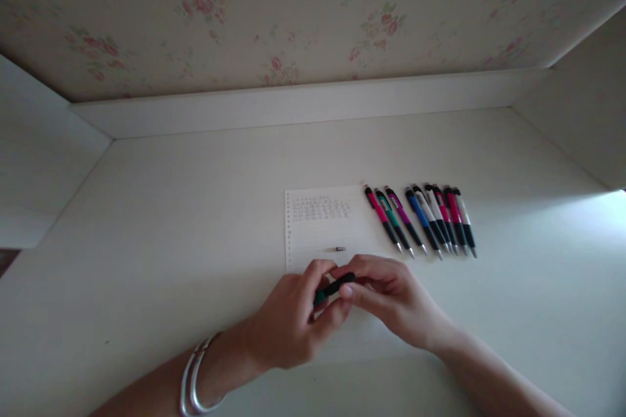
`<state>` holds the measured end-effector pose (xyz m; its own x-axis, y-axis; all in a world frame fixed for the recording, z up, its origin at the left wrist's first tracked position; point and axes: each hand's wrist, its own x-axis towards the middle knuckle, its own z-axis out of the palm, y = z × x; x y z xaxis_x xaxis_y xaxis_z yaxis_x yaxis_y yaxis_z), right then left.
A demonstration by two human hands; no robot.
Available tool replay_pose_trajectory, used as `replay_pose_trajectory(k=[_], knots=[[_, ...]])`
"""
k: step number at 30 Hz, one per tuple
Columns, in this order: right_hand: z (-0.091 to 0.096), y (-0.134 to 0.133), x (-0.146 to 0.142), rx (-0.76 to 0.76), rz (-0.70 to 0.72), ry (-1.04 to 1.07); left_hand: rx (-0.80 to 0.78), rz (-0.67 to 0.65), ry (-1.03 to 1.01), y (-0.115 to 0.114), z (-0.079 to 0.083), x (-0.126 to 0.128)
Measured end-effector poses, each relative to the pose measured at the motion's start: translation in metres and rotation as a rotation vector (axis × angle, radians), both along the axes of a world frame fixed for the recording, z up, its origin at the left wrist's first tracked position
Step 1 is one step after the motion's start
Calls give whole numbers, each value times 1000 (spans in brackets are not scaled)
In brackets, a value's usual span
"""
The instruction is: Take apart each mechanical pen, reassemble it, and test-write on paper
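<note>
My left hand (298, 316) is wrapped round a green and black pen (339, 284), held over the lower part of a sheet of paper. With thumb and fingers, my right hand (391, 296) pinches the black end of the same pen. Much of the green barrel is hidden inside the left hand. Just beyond the fingers, a small metal pen tip (341, 249) with a dark end lies by itself on the lined paper (313, 238), which has handwriting near its top and holes down its left edge.
To the right of the writing lies a row of several click pens (419, 218) in pink, green, purple, blue and white, their metal tips toward me. The white desk (171, 221) is bounded by a back ledge (293, 103) and side panels. Floral wallpaper (235, 19) covers the wall behind.
</note>
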<state>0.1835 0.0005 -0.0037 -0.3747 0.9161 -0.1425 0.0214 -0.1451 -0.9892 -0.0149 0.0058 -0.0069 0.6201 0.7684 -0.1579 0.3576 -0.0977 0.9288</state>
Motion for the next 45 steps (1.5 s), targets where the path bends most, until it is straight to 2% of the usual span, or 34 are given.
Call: replay_pose_trajectory(k=[2,5,8,10,12,16,19,25,31,40,45], knots=[[0,0,3,22,-12,-7,29,1,13,1,0,0],[-2,2,8,93,-158,-79,69,13,55,1,0,-1],[-8,6,10,309,-266,-420,88,29,57,0,0,-2],[-13,8,9,482,-219,-666,115,46,28,-1,1,-2],[-18,9,6,589,-147,-824,138,44,14,-1,2,-2],[-23,9,2,652,-121,-917,146,-10,49,-1,1,-3],[-22,9,3,615,-158,-798,148,20,66,-1,-1,-3],[-13,12,12,141,-284,-284,56,45,91,0,-1,0],[0,12,13,82,-271,38,33,25,71,2,0,1],[-2,9,14,69,-186,111,57,26,73,1,-4,1],[0,9,12,-25,-159,156,92,1,116,1,-4,1]])
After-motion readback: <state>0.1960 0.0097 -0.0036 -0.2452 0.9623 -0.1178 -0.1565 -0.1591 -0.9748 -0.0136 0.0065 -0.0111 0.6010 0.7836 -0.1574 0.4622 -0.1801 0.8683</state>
